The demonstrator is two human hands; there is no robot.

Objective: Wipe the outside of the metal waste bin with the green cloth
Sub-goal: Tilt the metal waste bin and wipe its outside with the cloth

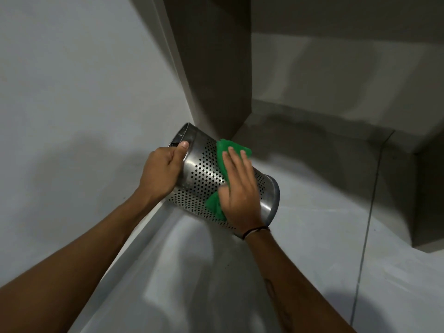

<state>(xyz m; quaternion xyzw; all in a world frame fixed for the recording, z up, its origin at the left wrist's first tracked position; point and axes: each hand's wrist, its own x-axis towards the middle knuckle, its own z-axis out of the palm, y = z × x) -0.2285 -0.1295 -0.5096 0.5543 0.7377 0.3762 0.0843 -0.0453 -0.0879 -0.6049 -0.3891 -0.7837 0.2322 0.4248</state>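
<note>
The metal waste bin (201,175) is a perforated steel cylinder, held tilted in the air with its open rim up and to the left and its base down to the right. My left hand (161,170) grips the rim, thumb over the edge. My right hand (240,188) lies flat on the bin's side and presses the green cloth (227,150) against the perforated wall. The cloth shows above my fingers and below my palm; its middle is hidden under the hand.
A pale wall (72,104) rises on the left, meeting the light tiled floor (312,236) along a skirting line. A dark door frame or panel (211,68) stands behind the bin. A grey step or ledge (427,200) juts in at the right.
</note>
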